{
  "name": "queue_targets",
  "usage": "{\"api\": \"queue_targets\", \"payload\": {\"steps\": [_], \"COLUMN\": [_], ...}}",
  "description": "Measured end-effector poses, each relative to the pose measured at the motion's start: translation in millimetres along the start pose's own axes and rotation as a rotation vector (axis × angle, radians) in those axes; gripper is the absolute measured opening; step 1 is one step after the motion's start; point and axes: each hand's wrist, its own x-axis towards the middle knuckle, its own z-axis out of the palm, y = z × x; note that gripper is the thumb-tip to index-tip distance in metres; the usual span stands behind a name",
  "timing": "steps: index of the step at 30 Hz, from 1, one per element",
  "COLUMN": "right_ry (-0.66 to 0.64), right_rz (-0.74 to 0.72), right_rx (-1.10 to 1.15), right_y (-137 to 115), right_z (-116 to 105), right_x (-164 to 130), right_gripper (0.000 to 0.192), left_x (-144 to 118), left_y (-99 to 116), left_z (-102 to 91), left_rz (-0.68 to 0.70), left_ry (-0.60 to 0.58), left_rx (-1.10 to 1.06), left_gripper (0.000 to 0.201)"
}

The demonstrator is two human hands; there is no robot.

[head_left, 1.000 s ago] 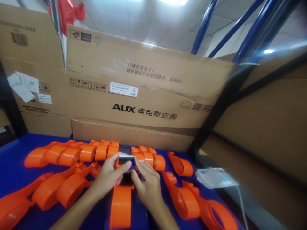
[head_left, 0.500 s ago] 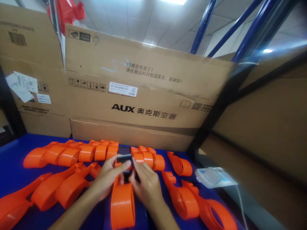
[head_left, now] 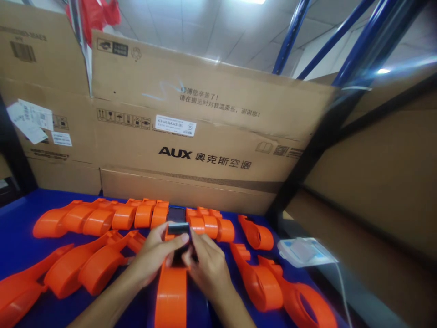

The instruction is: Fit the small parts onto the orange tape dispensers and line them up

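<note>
In the lower middle, an orange strap-like piece with a wide loop (head_left: 171, 296) hangs from a dark, flat-edged part (head_left: 179, 229) at its upper end. My left hand (head_left: 159, 249) is closed on this end, thumb pressed across the dark part. From the other side, my right hand (head_left: 208, 258) pinches the same end with curled fingers; its fingertips are partly hidden. Just beyond my hands is a dark rectangular piece (head_left: 176, 213) on the blue surface.
Similar orange looped pieces (head_left: 97, 222) line the back of the blue surface (head_left: 20, 212), with several more at front left and right (head_left: 262, 287). A translucent white case with a cable (head_left: 307, 252) sits at the right edge. Cardboard (head_left: 211, 136) walls the back; blue rack posts (head_left: 290, 36) rise right.
The held orange piece has tilted, so its loop now shows flatter and lower, and more of the dark part's face is visible. Both hands keep hold with a slight shift.
</note>
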Motion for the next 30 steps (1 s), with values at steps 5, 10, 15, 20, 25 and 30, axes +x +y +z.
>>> {"api": "queue_targets", "payload": {"steps": [5, 10, 15, 20, 25, 30], "right_ry": [-0.041, -0.065, -0.035, -0.001, 0.02, 0.09], "right_rz": [0.041, 0.106, 0.2, 0.23, 0.32, 0.546], "right_rx": [0.059, 0.166, 0.17, 0.226, 0.283, 0.209], "right_y": [1.1, 3.6, 3.3, -0.7, 1.3, 17.7], "right_z": [-6.5, -18.4, -19.8, -18.4, -25.9, -40.2], "right_x": [5.1, 12.6, 11.9, 11.4, 14.6, 18.9], "right_gripper": [0.051, 0.038, 0.025, 0.021, 0.018, 0.023], "left_x": [0.6, 3.8, 4.1, 0.6, 2.1, 9.1], "left_y": [0.6, -0.4, -2.8, -0.8, -1.3, -1.7], "left_z": [-1.2, -1.5, 1.8, 2.6, -2.1, -11.3], "left_rz": [0.014, 0.051, 0.118, 0.134, 0.077, 0.029], "left_ry": [0.001, 0.0, 0.003, -0.029, -0.048, -0.03], "left_rx": [-0.018, -0.001, 0.075, 0.118, 0.039, -0.07], "left_gripper": [0.039, 0.037, 0.036, 0.035, 0.035, 0.035]}}
